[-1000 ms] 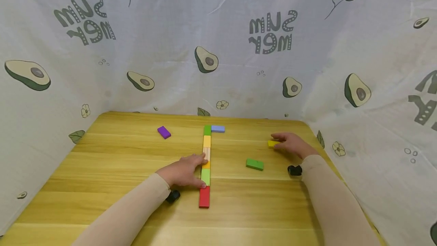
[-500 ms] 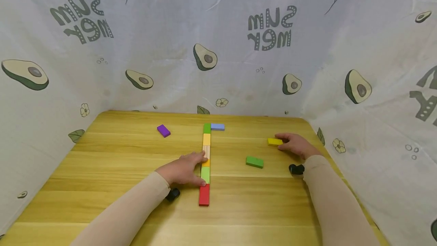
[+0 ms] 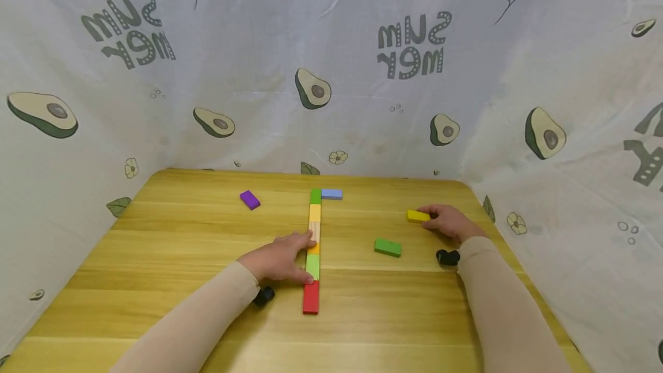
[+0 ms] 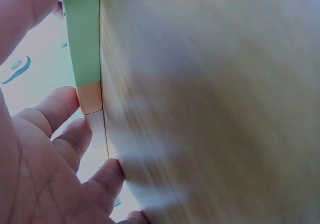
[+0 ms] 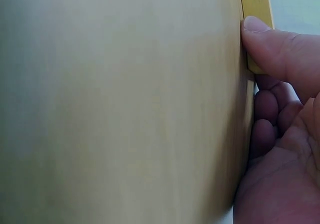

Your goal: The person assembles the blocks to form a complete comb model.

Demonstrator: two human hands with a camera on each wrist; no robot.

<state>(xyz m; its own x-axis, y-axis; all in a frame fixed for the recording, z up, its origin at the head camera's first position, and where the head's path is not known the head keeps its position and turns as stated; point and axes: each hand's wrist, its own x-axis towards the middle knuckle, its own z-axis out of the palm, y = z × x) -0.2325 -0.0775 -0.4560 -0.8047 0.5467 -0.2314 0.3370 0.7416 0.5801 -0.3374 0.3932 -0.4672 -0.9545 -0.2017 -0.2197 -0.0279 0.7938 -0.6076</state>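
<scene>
Head view: yellow block [image 3: 417,216] in right hand [image 3: 452,223], apart from left hand [image 3: 279,258].

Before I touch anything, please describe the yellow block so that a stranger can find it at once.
Start at the wooden table and look toward its far right part. There, the right hand holds one end of the yellow block. Unlike its neighbour, the loose green block, it is bright yellow and gripped.

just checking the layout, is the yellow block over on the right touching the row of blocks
No, the head view shows bare table between the yellow block and the row of blocks.
</scene>
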